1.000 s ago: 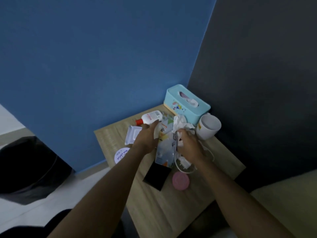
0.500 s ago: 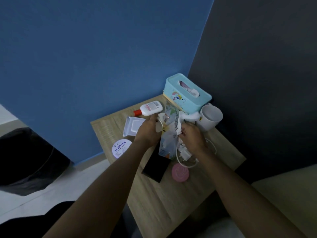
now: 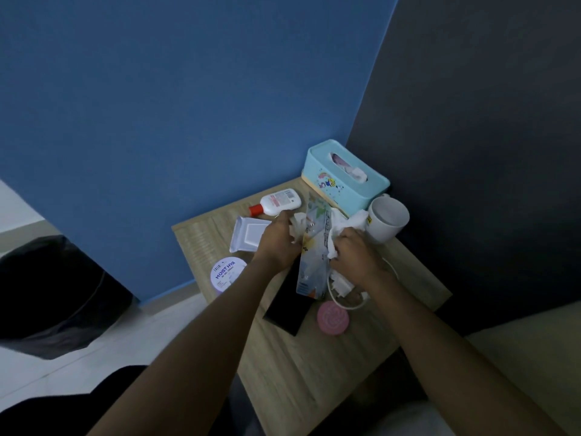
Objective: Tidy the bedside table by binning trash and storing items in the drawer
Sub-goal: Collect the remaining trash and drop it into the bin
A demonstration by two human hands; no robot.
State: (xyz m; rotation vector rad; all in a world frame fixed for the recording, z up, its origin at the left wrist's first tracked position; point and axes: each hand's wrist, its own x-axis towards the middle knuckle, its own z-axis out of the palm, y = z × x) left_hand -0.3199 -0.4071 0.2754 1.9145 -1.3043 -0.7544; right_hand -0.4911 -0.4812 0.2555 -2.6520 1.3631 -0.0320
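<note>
Both hands meet over the middle of the wooden bedside table (image 3: 301, 366). My left hand (image 3: 278, 242) is closed on a crumpled white tissue (image 3: 297, 226) and the top of a printed plastic wrapper (image 3: 314, 262), which stands tilted up off the table. My right hand (image 3: 353, 253) grips another crumpled tissue (image 3: 349, 226) on the wrapper's right side. Under that hand lie a white charger and its cable (image 3: 341, 287). A black phone (image 3: 287, 305) lies partly under the wrapper.
A teal tissue box (image 3: 345, 179) and a white mug (image 3: 388, 218) stand at the back corner. A white bottle with a red cap (image 3: 278, 201), a white tray (image 3: 248, 237), a cream jar (image 3: 226, 273) and a pink round case (image 3: 333, 317) lie around. A black bin (image 3: 53, 294) stands on the floor to the left.
The wrapper has been lifted from lying flat to tilted upright, and both hands have gathered the tissues against it. The hands have shifted slightly toward the back of the table.
</note>
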